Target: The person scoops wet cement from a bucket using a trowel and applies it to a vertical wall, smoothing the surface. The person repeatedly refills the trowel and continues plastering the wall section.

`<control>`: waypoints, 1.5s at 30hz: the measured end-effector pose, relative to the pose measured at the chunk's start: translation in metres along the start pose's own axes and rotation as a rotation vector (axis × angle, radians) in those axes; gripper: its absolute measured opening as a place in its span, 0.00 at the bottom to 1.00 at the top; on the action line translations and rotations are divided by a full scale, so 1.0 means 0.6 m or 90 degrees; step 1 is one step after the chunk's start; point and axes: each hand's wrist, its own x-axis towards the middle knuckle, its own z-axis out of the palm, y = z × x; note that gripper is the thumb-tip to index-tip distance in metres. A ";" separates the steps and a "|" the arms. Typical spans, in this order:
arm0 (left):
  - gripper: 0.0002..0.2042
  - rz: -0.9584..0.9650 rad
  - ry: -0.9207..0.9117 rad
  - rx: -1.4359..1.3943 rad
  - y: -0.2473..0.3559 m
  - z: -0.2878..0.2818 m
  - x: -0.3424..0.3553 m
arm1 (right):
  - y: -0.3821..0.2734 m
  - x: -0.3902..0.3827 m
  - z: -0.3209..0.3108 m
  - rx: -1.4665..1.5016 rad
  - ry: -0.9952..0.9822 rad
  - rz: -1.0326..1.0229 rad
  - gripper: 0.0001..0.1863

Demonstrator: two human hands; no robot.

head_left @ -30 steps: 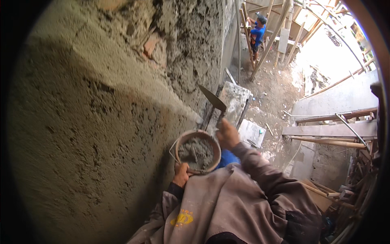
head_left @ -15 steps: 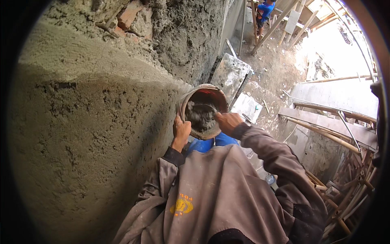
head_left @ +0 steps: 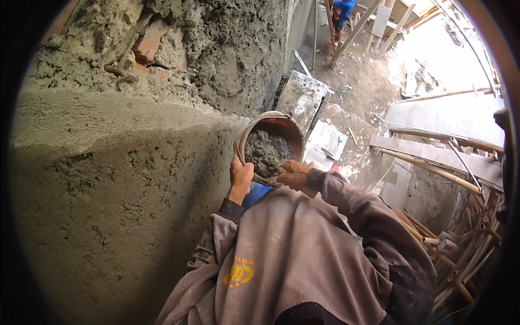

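A worn bucket (head_left: 295, 130) with a reddish inside tilts in front of my body, its mouth toward me. Wet grey mortar (head_left: 265, 151) fills its lower part. My left hand (head_left: 240, 176) is closed on the bucket's left side, thumb near the rim. At the lower right of the rim, my right hand (head_left: 295, 175) is closed around the handle of a trowel; the blade is hidden in the mortar and behind the fingers. A rough plastered wall (head_left: 124, 200) rises close to my left hand.
Exposed brick (head_left: 150, 40) shows in the upper wall. Beyond the bucket lie a mortar-stained board (head_left: 300, 97) and a pale sheet (head_left: 326, 142). Bamboo poles (head_left: 428, 170) and planks crowd the right side. Another person in blue (head_left: 343, 11) stands far off among wooden props.
My right hand has moved down and left, from the bucket's right side to its lower rim. The mortar has shifted inside. My left hand keeps its hold.
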 end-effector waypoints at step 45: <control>0.35 -0.042 0.107 0.118 -0.132 -0.163 -0.133 | -0.019 -0.078 0.116 -0.535 0.260 0.103 0.11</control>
